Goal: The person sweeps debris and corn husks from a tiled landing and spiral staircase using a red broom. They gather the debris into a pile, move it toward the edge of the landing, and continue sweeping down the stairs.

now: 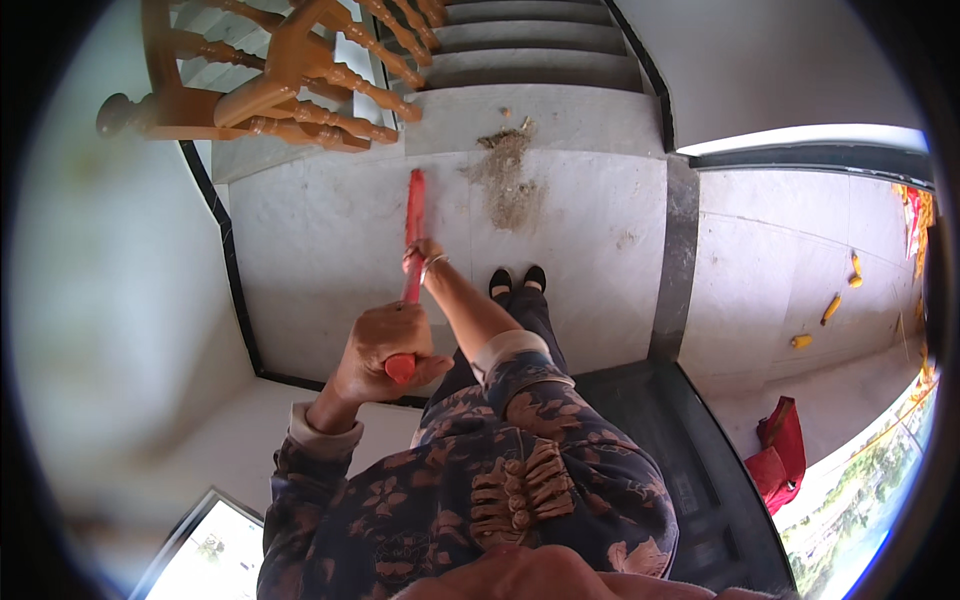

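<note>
Both my hands grip a long red handle (412, 283) that points away from me toward the stairs. My left hand (391, 346) is closed round its near end, close to my chest, with the rounded tip sticking out. Farther down the shaft, my right hand (421, 255), with a bracelet at the wrist, holds it too. The far end of the tool is red and lies low over the tiled floor; whether it is a broom cannot be told. To its right a pile of brown dirt and debris (508, 180) is spread on the pale tiles.
Gray stairs (529, 67) rise ahead, with a wooden balustrade (300, 82) at the left. A dark door (660, 442) stands at the lower right. Beyond the dark threshold (673, 259) lie several corn cobs (831, 309) and a red cloth-like item (780, 457).
</note>
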Available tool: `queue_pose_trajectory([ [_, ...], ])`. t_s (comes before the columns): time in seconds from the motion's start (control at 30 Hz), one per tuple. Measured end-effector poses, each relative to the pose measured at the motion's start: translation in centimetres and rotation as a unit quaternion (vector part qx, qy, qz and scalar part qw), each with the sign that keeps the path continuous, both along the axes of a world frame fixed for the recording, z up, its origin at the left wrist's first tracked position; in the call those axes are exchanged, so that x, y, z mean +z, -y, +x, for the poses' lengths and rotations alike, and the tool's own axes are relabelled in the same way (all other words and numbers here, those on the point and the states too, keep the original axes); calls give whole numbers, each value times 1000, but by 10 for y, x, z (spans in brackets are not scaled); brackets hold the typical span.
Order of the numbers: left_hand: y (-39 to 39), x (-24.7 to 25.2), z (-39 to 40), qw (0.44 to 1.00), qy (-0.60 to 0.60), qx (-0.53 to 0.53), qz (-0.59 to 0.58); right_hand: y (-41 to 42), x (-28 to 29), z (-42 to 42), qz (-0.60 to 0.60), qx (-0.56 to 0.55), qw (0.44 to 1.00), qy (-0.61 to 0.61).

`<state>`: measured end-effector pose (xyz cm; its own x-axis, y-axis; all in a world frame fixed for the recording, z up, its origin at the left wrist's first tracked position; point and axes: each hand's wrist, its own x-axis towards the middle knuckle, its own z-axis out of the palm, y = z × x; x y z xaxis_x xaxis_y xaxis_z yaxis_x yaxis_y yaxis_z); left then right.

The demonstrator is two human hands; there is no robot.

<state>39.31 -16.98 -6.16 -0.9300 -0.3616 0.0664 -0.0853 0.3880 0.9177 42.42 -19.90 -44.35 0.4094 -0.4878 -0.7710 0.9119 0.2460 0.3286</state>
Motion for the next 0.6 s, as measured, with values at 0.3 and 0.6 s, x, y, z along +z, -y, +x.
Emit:
queue_pose_trajectory([
  [0.3, -59, 4, -92, 962, -168, -189, 103, -176, 15, -182, 42, -63, 994, -83],
  [0.6, -110, 8, -129, 925, -205, -260, 186, -250, 70, -234, 100, -265, 957, -53],
])
